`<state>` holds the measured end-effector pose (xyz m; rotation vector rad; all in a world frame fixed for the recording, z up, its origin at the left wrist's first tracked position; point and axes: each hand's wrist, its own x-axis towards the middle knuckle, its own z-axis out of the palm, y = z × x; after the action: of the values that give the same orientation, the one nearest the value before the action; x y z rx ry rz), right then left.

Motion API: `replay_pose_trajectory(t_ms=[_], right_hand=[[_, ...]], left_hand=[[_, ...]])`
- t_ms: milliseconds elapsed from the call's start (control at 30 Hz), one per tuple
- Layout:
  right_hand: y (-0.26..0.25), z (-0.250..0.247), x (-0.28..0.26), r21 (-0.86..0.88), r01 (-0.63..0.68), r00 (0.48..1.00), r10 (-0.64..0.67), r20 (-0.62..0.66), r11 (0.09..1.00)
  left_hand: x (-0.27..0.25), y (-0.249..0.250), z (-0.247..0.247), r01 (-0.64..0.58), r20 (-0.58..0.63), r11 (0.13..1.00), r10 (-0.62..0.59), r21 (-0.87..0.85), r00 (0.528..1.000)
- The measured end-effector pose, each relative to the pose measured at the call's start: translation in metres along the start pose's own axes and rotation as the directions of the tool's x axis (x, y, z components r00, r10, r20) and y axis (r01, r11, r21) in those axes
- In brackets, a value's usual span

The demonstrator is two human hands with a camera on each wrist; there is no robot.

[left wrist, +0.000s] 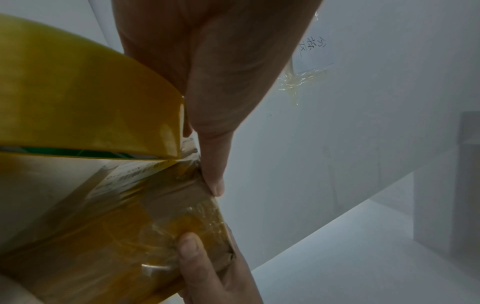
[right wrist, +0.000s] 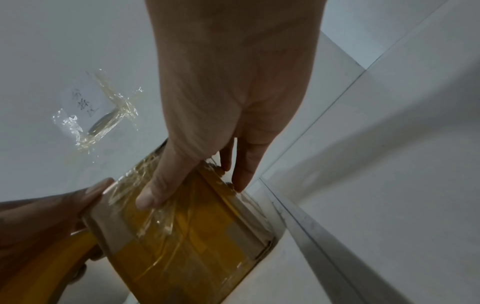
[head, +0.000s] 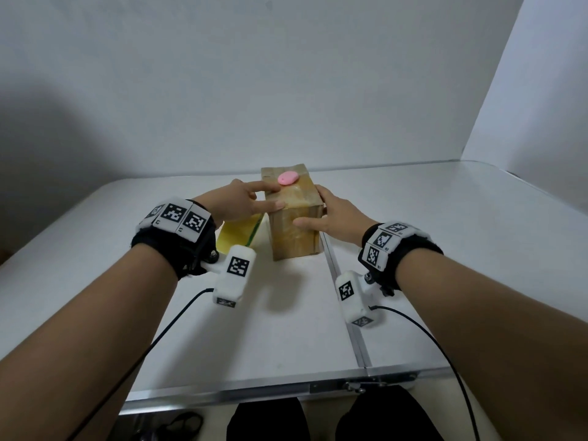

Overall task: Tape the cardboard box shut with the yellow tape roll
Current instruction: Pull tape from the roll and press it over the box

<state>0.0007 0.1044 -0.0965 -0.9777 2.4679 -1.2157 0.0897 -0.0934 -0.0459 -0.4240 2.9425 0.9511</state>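
White table [head: 445, 249] – grey walls | cardboard box [head: 294, 232] upright, mid-table

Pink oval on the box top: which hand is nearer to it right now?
Left. The left hand has a fingertip at the pink oval. The right hand grips the cardboard box lower, at its right side.

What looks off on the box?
A pink oval object sits loose on top of the cardboard box, where tape would run. The existing tape is wrinkled, and the box's top corner looks torn.
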Motion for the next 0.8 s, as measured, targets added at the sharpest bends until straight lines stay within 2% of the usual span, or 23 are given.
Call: replay_pose_trajectory(t_ms=[333, 466, 600, 700, 800], right_hand=[[0.0, -0.002, 0.001, -0.066, 0.01, 0.995, -0.003, 0.1, 0.998], [0.007, 0.005, -0.001, -0.171, -0.035, 0.986, 0.062, 0.154, 0.985], [0.003, 0.01, 0.007, 0.066, -0.109, 0.967, 0.091, 0.238, 0.992], [0.005, 0.019, 0.011, 0.146, -0.167, 0.98, 0.148, 0.132, 0.975], [0.015, 0.028, 0.015, 0.134, -0.193, 0.981, 0.193, 0.015, 0.972]], left_hand=[[-0.001, 0.0, 0.002, 0.0, -0.009, 1.0, 0.0, -0.009, 1.0], [-0.003, -0.001, 0.004, 0.0, -0.021, 0.999, -0.001, -0.035, 1.0], [-0.002, -0.004, 0.006, 0.005, -0.026, 0.999, -0.006, -0.044, 1.0], [-0.001, -0.004, 0.006, 0.006, -0.029, 0.999, -0.007, -0.04, 1.0], [-0.002, -0.004, 0.008, 0.0, -0.029, 0.999, -0.001, -0.048, 1.0]])
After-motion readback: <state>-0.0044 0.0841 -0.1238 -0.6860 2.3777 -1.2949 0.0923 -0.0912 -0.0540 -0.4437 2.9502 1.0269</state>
